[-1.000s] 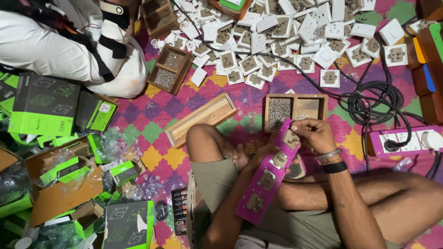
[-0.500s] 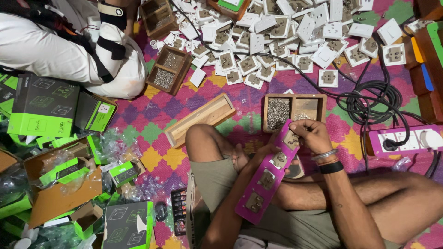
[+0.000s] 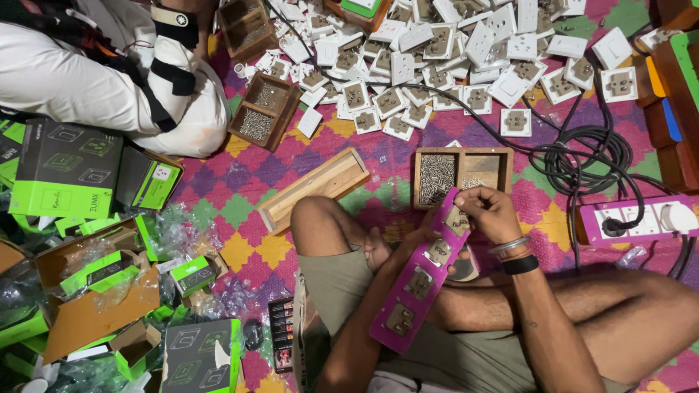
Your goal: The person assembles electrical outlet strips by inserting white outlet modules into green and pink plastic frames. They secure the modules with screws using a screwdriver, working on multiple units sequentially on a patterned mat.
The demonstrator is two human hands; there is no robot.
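Purple plastic is what we are holding: a long switch plate [image 3: 422, 280] carrying 4 brown socket modules in a row, lying across our lap above the crossed legs. Its long axis is running diagonally, from the low end near our left thigh up and away toward the wooden screw tray [image 3: 463, 175] on the patterned floor mat [image 3: 247, 247].

Our right hand [image 3: 489, 215] is sitting at the far, upper end of the plate, fingers curled and pinched together on the topmost module, so that hand is the nearer one to the tray of screws just beyond it. Whether a screw is sitting between those fingertips we cannot tell. Our left hand [image 3: 382, 251] is tucked under the plate's left edge around its middle, closed against it and propping it up, mostly hidden by the plate.

Just in front of the tray, well apart from our hands, loose white socket modules [image 3: 437, 58] are lying scattered, and an empty wooden tray [image 3: 314, 189] is resting to the left of our knee.
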